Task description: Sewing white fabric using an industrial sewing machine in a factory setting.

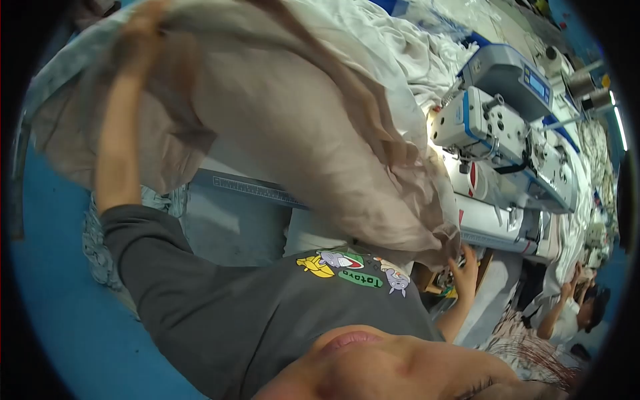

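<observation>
A large beige cloth (280,127) is spread and lifted in front of me, running from the far left down to the right beside my body. My left hand (141,33), at the end of a stretched-out arm, grips the cloth near its far left edge; motion smears the fingers. Close to my body on the right, my right hand (465,272) has its fingers bent at the cloth's gathered near corner and pinches it. A white sewing machine (480,127) stands just right of the cloth, its lamp lit beside the bunched folds.
Behind the machine sits a grey-blue control box (510,77) with a small screen. White cloth (420,57) is heaped at the back of the table. A ruler strip (257,187) marks the table's front edge. Thread cones (581,85) stand at the far right, and another person (567,310) works lower right.
</observation>
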A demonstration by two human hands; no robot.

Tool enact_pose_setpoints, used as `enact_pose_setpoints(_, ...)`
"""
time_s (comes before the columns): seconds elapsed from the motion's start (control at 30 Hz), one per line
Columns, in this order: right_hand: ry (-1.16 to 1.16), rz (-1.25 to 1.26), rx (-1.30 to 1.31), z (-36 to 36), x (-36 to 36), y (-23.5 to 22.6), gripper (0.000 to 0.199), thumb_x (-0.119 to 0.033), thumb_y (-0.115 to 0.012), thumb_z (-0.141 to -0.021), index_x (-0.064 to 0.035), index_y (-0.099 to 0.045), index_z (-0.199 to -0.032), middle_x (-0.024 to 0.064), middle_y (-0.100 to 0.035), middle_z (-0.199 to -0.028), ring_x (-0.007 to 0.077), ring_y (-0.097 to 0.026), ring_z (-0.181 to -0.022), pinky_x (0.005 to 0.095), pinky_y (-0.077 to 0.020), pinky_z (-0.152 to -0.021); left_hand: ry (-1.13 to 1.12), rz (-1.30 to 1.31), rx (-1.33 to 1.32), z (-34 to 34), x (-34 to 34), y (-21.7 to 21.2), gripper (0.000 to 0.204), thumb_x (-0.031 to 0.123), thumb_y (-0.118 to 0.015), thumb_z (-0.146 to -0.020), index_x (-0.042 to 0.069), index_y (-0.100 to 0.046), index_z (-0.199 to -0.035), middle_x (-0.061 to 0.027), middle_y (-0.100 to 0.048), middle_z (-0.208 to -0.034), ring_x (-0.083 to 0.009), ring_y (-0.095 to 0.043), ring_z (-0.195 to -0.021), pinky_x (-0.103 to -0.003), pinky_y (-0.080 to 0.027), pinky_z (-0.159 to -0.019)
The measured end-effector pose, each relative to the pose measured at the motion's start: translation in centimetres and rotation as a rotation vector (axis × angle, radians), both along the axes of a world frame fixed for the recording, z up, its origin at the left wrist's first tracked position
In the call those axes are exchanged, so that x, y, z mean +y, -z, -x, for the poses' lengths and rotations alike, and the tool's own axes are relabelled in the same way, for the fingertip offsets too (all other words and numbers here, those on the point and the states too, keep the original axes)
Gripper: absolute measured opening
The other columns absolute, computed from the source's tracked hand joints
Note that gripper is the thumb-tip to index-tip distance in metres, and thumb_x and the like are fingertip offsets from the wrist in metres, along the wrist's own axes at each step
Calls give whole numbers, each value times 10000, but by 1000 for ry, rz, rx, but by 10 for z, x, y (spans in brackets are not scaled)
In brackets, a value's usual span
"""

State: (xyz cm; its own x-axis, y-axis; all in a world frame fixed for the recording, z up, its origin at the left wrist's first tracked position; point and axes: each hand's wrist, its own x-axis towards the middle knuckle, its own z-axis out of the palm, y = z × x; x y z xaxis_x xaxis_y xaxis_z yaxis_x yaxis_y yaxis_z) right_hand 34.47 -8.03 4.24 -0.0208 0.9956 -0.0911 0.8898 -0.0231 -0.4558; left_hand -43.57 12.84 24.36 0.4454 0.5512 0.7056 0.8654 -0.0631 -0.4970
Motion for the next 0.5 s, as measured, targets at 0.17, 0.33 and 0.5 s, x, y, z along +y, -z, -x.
enact_pose_setpoints(0.17,-207,-231,333,106,48,-49,357,50,-595,-779,8,-600,-1134,147,-603,-1137,285,-582,-1081,339,-441,-931,222,778,-383,-139,-11,134,424,-9,-582,-686,17,-593,-1109,-175,-630,-1012,-347,-589,-962,-420,-454,-890)
enact_pose_setpoints(0.33,-476,-432,306,172,103,-48,347,68,-622,-765,-18,-619,-1102,149,-605,-1149,313,-581,-1073,357,-450,-918,174,947,-675,-132,-42,161,394,161,-633,-845,40,-556,-1212,-166,-580,-1205,-337,-540,-1130,-394,-441,-938)
enact_pose_setpoints(0.5,-513,-504,248,209,154,-39,381,63,-638,-757,-32,-605,-1125,124,-601,-1157,317,-563,-1109,383,-454,-924,162,662,-673,-107,-43,145,289,45,-578,-867,79,-604,-1153,-116,-607,-1172,-300,-589,-1073,-365,-480,-871)
